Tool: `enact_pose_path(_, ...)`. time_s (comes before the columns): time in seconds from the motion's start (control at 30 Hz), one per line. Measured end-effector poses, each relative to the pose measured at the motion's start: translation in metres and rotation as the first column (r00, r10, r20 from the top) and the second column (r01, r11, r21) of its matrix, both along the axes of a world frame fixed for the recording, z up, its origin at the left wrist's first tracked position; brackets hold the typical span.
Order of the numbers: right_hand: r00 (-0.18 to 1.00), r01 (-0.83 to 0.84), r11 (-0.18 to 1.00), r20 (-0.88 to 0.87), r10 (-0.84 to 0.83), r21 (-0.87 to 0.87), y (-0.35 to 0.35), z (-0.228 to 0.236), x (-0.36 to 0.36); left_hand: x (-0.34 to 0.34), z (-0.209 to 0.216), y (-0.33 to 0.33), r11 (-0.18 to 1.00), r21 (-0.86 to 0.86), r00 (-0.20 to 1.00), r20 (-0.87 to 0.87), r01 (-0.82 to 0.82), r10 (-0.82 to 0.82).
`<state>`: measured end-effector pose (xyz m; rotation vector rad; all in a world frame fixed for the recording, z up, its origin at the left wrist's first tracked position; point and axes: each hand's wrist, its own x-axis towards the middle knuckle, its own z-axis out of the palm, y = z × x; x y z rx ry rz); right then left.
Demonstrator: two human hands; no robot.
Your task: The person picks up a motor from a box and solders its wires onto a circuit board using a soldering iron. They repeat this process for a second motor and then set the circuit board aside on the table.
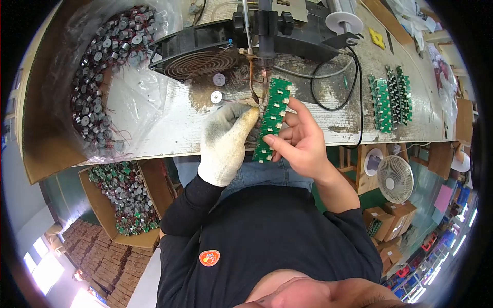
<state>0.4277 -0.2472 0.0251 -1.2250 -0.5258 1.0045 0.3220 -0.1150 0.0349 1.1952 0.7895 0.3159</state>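
My bare right hand grips a long strip of green circuit boards by its right edge, thumb on top. The strip slants upright in front of me, with small pale connectors along it. My left hand, in a soiled white glove, is closed beside the strip's left edge, thumb and fingers pressed together. Whatever those fingers hold is hidden. Just above both hands, a fixed soldering iron points down at the strip's upper end. A thin curved metal tube runs down beside its tip.
A black fan stands behind my left hand, near two small round parts. Wired small motors fill a bag-lined box at left. More parts fill a carton below. Several board strips lie right, past a black cable.
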Motion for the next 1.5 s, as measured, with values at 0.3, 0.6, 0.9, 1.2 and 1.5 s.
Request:
enact_pose_path(0.3, 1.0, 0.006, 1.0, 0.005, -0.005, -0.022, -0.004, -0.008, -0.004, -0.004, -0.003, -0.005, 0.998, -0.061, 1.0, -0.004, -0.002, 0.002)
enact_pose_path(0.6, 1.0, -0.011, 0.999, 0.014, 0.011, -0.036, -0.002, -0.004, -0.002, -0.004, 0.0, -0.003, 0.999, 0.014, 0.999, -0.023, 0.03, -0.03)
enact_pose_path(0.9, 1.0, -0.008, 0.999, 0.026, 0.009, -0.039, -0.004, -0.006, -0.004, -0.004, -0.007, -0.003, 1.0, 0.029, 1.0, 0.021, 0.005, -0.006)
enact_pose_path(1.2, 0.999, 0.003, 0.998, 0.043, 0.0, -0.057, -0.005, 0.0, -0.003, 0.0, -0.006, -0.003, 1.0, 0.027, 0.999, 0.041, 0.01, -0.011)
enact_pose_path(1.5, 0.999, -0.005, 0.998, 0.042, 0.007, -0.059, -0.005, -0.003, -0.002, 0.0, -0.003, -0.003, 0.995, 0.094, 0.999, 0.011, 0.032, -0.033)
